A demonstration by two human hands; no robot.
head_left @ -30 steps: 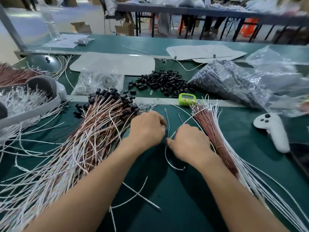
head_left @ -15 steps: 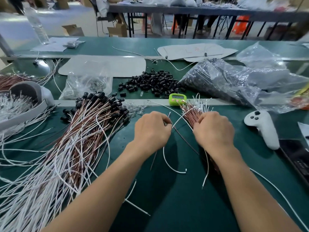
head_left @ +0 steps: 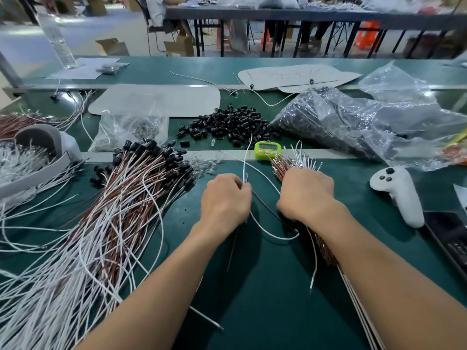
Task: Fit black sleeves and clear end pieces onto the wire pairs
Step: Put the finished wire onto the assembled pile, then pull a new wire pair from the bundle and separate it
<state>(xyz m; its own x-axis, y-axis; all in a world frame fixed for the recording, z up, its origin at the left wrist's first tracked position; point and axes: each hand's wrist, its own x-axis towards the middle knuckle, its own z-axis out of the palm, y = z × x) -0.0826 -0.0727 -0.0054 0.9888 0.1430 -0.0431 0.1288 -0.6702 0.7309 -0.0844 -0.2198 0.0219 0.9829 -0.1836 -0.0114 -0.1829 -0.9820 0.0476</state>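
Head view: the curled left hand (head_left: 226,200) pinches one wire pair (head_left: 244,162) over the middle of the counter (head_left: 252,299). Just to the right, the right hand (head_left: 305,193) is wrapped round the wire bundle (head_left: 293,162). Pull slowly, so only one pair comes. The black sleeves (head_left: 227,125) lie far, and the clear end pieces (head_left: 204,165) lie nearer.

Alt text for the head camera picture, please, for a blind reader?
The left hand pinches one wire pair while the right hand grips a bundle of wires on a green table; loose black sleeves lie beyond.
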